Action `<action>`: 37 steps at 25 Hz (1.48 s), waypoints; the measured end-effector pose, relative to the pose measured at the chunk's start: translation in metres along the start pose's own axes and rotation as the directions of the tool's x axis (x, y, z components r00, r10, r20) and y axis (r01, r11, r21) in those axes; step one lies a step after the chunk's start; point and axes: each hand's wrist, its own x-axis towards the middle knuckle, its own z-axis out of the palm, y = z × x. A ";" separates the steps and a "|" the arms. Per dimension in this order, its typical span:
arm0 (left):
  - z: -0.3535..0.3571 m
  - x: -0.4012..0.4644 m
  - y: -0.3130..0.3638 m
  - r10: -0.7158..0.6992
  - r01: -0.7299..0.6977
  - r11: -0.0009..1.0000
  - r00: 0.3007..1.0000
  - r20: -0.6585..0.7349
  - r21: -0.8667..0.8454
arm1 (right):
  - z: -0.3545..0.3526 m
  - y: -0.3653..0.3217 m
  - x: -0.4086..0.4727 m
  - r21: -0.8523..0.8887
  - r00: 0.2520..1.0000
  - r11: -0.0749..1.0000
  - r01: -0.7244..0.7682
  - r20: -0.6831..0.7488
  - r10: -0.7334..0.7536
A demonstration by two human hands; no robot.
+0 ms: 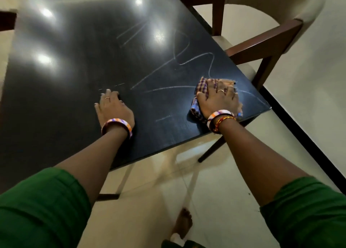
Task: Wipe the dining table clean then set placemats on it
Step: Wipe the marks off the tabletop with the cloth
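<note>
Both arms wear green sleeves, the left sleeve (pixel 39 201) and the right sleeve (pixel 307 208), each ending near the elbow. The left hand (pixel 112 108) has a thin ring on one finger and, at the wrist just behind it, a wide bangle (pixel 117 125) striped orange, purple and white. The right hand (pixel 219 100) wears a ring too, with a matching bangle and a red-and-yellow thread at its wrist.

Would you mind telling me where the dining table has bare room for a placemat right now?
The dark dining table is bare beyond and left of the left hand, out to the far glossy part. The strip between the two hands is also open. Only the near right corner is taken, where the right hand presses the checked cloth. White streaks remain mid-table.
</note>
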 end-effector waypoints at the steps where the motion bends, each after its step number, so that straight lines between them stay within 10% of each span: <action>1: 0.002 0.003 0.000 -0.018 0.018 1.000 1.000 -0.015 0.001 | 0.001 -0.019 0.000 0.011 0.999 0.999 0.052 0.006 -0.052; 7: 0.005 0.006 0.001 -0.043 0.043 0.999 0.998 -0.049 -0.008 | 0.009 -0.112 -0.047 0.085 0.742 0.747 0.659 0.091 -0.664; 13: 0.004 0.004 0.002 -0.041 0.042 0.999 0.998 -0.045 0.026 | -0.004 0.031 0.044 0.014 0.976 0.976 0.217 0.000 -0.217; 22: 0.007 0.006 0.000 -0.027 0.030 0.997 0.999 -0.040 0.071 | -0.011 0.032 0.044 -0.011 0.999 1.000 0.027 0.037 -0.027; 30: 0.006 0.005 0.000 -0.011 0.012 0.998 1.000 -0.015 0.063 | 0.010 -0.087 -0.044 0.061 0.821 0.827 0.559 0.097 -0.562; 37: 0.005 0.005 0.003 -0.020 0.021 0.997 1.000 -0.020 0.069 | -0.008 0.052 0.032 0.053 0.989 0.988 -0.148 -0.007 0.149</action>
